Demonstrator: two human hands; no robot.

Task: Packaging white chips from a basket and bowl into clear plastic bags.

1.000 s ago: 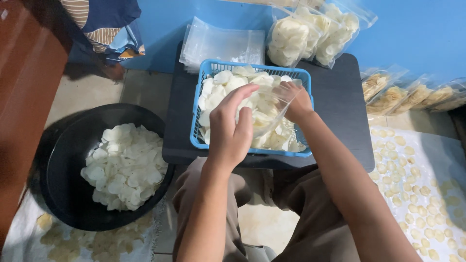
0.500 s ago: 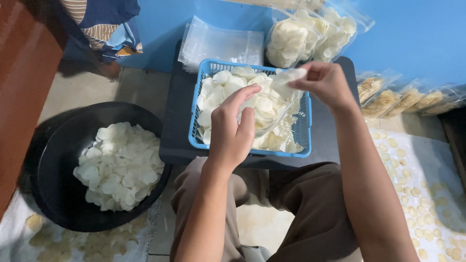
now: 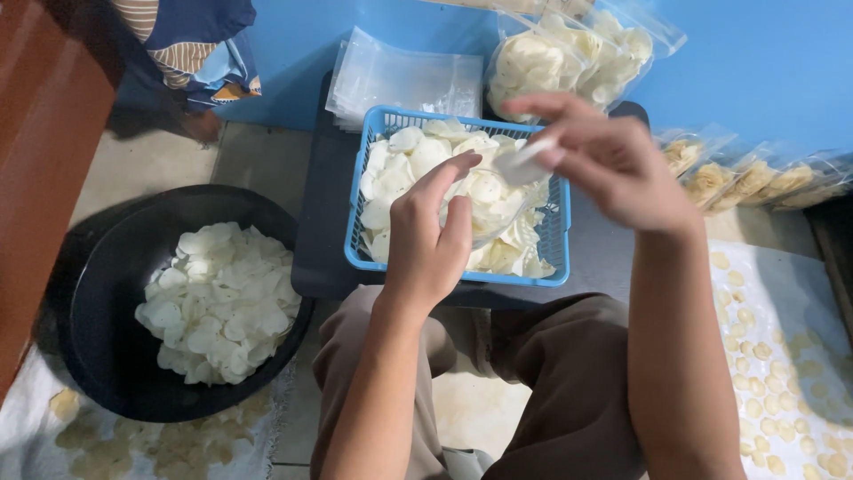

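Here the right hand [image 3: 613, 164] pinches a pale cracker [image 3: 520, 164], its long axis tilted toward two o'clock. The left hand [image 3: 429, 233] grips a clear bag [image 3: 498, 213] over the blue basket [image 3: 558, 233]. A black basin [image 3: 107, 302] sits at nine o'clock, filled bags [image 3: 569, 53] at twelve.

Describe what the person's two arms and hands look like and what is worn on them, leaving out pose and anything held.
Both forearms are bare up to the frame's lower edge, with no sleeves in view. The left hand and right hand wear no gloves, and no rings, watch or bracelets can be seen. The fingers are slim with short nails.
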